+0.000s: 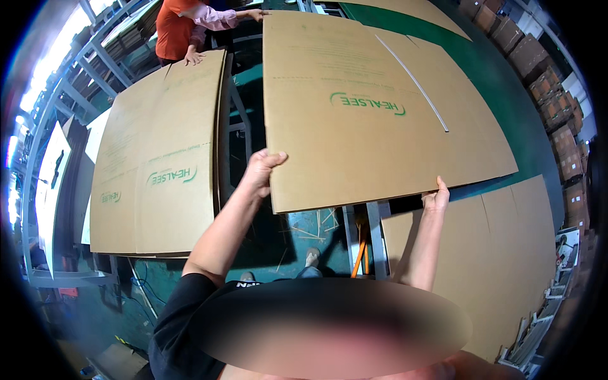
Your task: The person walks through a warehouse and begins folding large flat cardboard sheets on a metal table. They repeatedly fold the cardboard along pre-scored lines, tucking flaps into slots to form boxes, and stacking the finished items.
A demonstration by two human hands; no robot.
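A large flat brown cardboard sheet (342, 152) with green print is held up in front of me. My left hand (262, 171) grips its left edge near the closest corner, thumb on top. My right hand (436, 195) holds the near edge toward the right, fingers beneath and thumb showing at the rim. A co-worker's hand (254, 14) touches the sheet's far left corner. The co-worker's other hand (194, 56) rests on a stack of similar printed cardboard sheets (120, 168) to my left. A narrow white strip (413, 83) lies along the sheet's right part.
To the right, below the held sheet, lies another cardboard sheet (487, 247). A green surface (481, 82) extends beyond, with a grey metal frame (377, 234) under the near edge. Cardboard scraps litter the floor (304, 228). Stacked boxes (544, 82) line the far right.
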